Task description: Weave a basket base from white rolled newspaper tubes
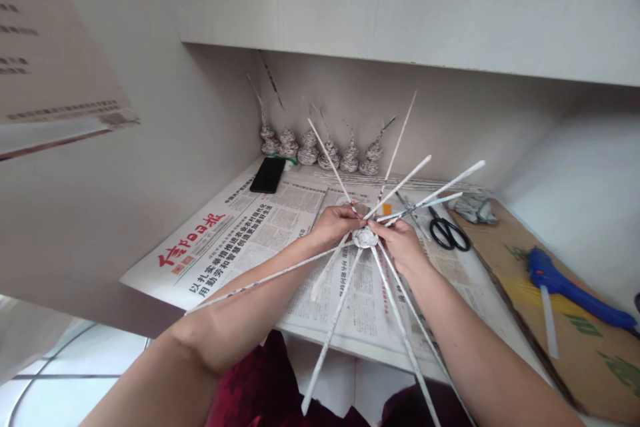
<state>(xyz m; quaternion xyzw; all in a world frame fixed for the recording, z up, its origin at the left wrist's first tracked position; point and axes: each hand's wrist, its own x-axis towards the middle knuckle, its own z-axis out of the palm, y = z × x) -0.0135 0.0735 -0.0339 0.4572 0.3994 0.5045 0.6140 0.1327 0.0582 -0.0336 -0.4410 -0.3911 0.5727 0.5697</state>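
Note:
Between my two hands is a small round woven paper piece (366, 238), with several thin rolled-paper sticks (332, 327) spreading out from it in all directions. My left hand (336, 224) is closed at its upper left edge, fingertips pinching the paper near where the sticks meet. On the right side, my right hand (400, 241) pinches the same piece and the bases of some sticks. One long stick lies across my left forearm; others point down past the table edge. Exactly which strand each fingertip grips is hidden.
Newspaper (260, 240) covers the table. Woven paper gourds (309, 149) line the back wall, near a black phone (268, 175). Loose paper sticks (400, 181) lie behind my hands. Black-handled scissors (449, 232), cardboard (545, 353) and a blue glue gun (575, 287) are at right.

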